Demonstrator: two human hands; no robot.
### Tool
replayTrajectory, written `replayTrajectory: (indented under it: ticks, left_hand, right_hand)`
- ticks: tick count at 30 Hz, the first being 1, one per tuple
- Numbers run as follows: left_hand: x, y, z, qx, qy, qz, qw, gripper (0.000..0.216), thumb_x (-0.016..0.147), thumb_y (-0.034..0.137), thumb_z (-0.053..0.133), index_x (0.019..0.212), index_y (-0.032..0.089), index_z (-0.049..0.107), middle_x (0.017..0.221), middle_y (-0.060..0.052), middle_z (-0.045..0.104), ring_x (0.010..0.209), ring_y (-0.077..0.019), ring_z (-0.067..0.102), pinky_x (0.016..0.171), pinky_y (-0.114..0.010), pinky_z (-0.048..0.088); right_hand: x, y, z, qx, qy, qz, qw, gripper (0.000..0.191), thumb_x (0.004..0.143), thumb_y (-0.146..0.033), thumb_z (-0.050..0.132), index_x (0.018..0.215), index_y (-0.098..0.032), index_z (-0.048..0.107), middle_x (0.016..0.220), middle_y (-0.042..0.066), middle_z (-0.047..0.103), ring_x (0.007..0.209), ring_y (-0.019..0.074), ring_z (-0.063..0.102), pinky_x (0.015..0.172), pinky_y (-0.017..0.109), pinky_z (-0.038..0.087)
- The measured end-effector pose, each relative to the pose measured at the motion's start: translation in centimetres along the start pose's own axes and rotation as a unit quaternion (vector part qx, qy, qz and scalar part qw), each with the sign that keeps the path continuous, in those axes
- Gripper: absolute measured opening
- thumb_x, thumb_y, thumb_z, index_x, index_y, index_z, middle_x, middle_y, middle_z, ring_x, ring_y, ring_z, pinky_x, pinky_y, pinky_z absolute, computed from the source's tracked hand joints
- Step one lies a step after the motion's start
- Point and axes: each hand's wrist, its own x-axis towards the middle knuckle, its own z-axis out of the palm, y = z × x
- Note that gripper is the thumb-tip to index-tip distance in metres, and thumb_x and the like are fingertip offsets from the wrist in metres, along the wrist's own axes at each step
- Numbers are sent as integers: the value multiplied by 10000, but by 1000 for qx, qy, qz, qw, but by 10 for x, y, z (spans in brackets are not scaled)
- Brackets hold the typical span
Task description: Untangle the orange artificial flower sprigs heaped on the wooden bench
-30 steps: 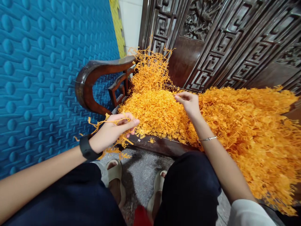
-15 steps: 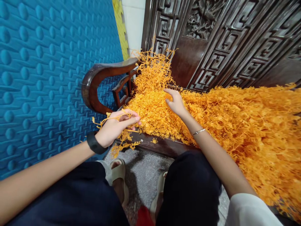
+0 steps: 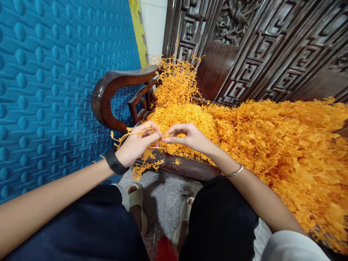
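Thin orange stems (image 3: 123, 137) lie across my left hand (image 3: 140, 141), which is closed on them, thumb against fingers. At the thumb tip my right hand (image 3: 189, 137) meets it, thumb and fingers pinched around a small orange piece (image 3: 164, 136). Whether that piece belongs to the stems in my left hand is hidden by the fingers. Just behind both hands is a heap of small orange plastic flower pieces (image 3: 187, 112). Farther back, a looser tangle of orange stems (image 3: 176, 83) leans on the carved backrest. A few orange pieces (image 3: 146, 167) hang below my left hand at the seat edge.
A dark wooden bench with a carved backrest (image 3: 223, 69) holds the heap. Its curved armrest (image 3: 103, 94) stands at the left, beside a blue bumpy foam mat (image 3: 54, 90). A larger orange mass (image 3: 293, 152) spreads along the right. A red object (image 3: 165, 250) lies between my feet.
My right hand has come from above the heap, left and toward me, to meet the left fingertips, and now pinches an orange piece. My left hand stays almost in place with its stems.
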Motion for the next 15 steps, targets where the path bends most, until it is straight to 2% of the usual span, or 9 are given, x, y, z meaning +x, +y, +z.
replayTrajectory:
  ticks: [5,10,15]
  left_hand:
    - [-2,5,3,-16,-87,-15,996,163,752,244,624,701,169,489,577,49,549,527,-67,491,537,-196,408]
    - [-1,5,9,-96,-76,-12,992,133,786,234,594,738,161,494,560,55,516,472,-48,433,485,-187,355]
    - [4,0,13,-124,-79,-10,989,124,768,215,612,755,163,500,542,59,487,476,-47,408,475,-183,324]
  right_hand:
    - [0,-1,-4,39,8,8,999,230,709,-381,682,681,-154,657,658,-4,636,632,86,567,648,248,458]
    - [-2,-8,-7,2,107,9,994,262,676,-398,701,612,-152,637,572,-9,594,553,82,527,585,255,437]
    - [1,-3,-9,42,132,52,989,267,636,-389,725,570,-156,615,543,-13,569,532,84,516,577,268,439]
